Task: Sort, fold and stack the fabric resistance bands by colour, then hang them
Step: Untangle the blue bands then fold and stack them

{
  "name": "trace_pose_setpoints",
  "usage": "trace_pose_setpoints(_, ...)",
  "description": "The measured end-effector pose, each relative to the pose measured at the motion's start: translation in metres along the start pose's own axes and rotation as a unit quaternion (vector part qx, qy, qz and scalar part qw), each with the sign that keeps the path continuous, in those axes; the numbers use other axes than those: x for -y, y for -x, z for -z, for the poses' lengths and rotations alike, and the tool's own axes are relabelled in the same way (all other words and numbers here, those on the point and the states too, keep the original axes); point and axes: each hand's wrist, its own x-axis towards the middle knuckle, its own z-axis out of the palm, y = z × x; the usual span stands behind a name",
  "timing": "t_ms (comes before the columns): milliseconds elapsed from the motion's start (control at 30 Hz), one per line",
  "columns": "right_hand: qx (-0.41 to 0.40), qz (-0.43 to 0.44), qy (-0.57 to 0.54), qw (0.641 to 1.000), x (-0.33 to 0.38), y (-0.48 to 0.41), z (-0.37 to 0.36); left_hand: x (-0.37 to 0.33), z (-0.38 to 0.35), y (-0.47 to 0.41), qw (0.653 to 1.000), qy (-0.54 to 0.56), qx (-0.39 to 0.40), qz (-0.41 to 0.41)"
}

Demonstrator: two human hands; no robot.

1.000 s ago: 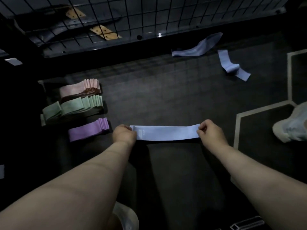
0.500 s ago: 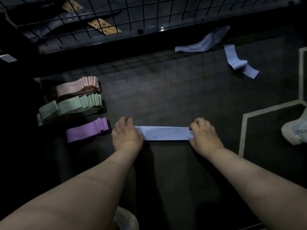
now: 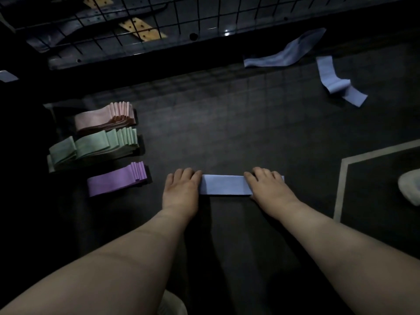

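A light blue band (image 3: 225, 185) lies flat on the dark floor mat in front of me. My left hand (image 3: 181, 189) presses palm-down on its left end and my right hand (image 3: 268, 189) presses palm-down on its right end, fingers flat. To the left sit three folded stacks: pink (image 3: 106, 117), green (image 3: 95, 146) and purple (image 3: 118, 179). Two loose blue bands lie at the far right, one long and crumpled (image 3: 284, 54), the other twisted (image 3: 336, 81).
A black wire grid panel (image 3: 159, 21) stands along the far edge, with dark items and a tan perforated strip (image 3: 142, 30) behind it. A pale line (image 3: 341, 187) marks the mat at right. A white shoe (image 3: 411, 189) sits at the right edge.
The blue band, held stretched between pinching fingers a second ago, now lies on the mat. Both hands have flattened onto its ends and moved closer together.
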Motion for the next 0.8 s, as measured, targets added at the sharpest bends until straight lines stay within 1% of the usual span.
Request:
trace_pose_setpoints(200, -0.005, 0.000, -0.006, 1.000, 0.000, -0.002, -0.006, -0.004, 0.004, -0.004, 1.000, -0.015, 0.014, 0.001)
trace_pose_setpoints(267, -0.011, -0.001, -0.015, 1.000, 0.000, -0.001, -0.006, -0.006, 0.005, -0.004, 1.000, -0.011, 0.015, 0.007)
trace_pose_setpoints(333, -0.019, -0.004, -0.019, 1.000, -0.001, 0.004, -0.005, -0.004, 0.006, -0.005, 0.999, 0.001, 0.033, 0.015)
trace_pose_setpoints(400, -0.047, -0.026, -0.046, 0.997, -0.003, 0.012, -0.007, -0.003, 0.007, -0.003, 0.996, 0.044, 0.061, 0.042)
trace_pose_setpoints(433, -0.073, -0.057, -0.083, 0.992, -0.003, 0.016, -0.009, -0.004, 0.007, -0.001, 0.991, 0.090, 0.062, 0.075)
trace_pose_setpoints(467, -0.110, -0.107, -0.139, 0.978, -0.003, 0.020, -0.010, -0.005, 0.007, 0.001, 0.981, 0.147, 0.043, 0.123)
trace_pose_setpoints(500, -0.154, -0.174, -0.207, 0.950, -0.003, 0.023, -0.012, -0.006, 0.007, 0.002, 0.961, 0.208, 0.008, 0.180)
trace_pose_setpoints(533, -0.194, -0.248, -0.276, 0.908, -0.003, 0.025, -0.012, -0.007, 0.008, 0.002, 0.931, 0.268, -0.028, 0.247)
trace_pose_setpoints(567, -0.217, -0.319, -0.341, 0.857, -0.003, 0.025, -0.014, -0.007, 0.009, 0.002, 0.892, 0.321, -0.048, 0.315)
trace_pose_setpoints(600, -0.218, -0.380, -0.398, 0.806, -0.005, 0.024, -0.015, -0.007, 0.009, 0.002, 0.854, 0.360, -0.049, 0.372)
trace_pose_setpoints(633, -0.206, -0.424, -0.444, 0.762, -0.007, 0.023, -0.018, -0.006, 0.008, 0.001, 0.826, 0.383, -0.038, 0.412)
trace_pose_setpoints(667, -0.192, -0.448, -0.476, 0.732, -0.009, 0.023, -0.021, -0.006, 0.006, 0.001, 0.810, 0.397, -0.022, 0.431)
trace_pose_setpoints(700, -0.179, -0.456, -0.498, 0.716, -0.011, 0.023, -0.025, -0.006, 0.004, 0.002, 0.803, 0.408, -0.012, 0.434)
trace_pose_setpoints(733, -0.169, -0.451, -0.509, 0.713, -0.012, 0.024, -0.027, -0.006, 0.002, 0.003, 0.801, 0.417, -0.009, 0.429)
trace_pose_setpoints(800, -0.162, -0.433, -0.516, 0.721, -0.014, 0.023, -0.032, -0.007, -0.003, 0.004, 0.805, 0.425, -0.011, 0.414)
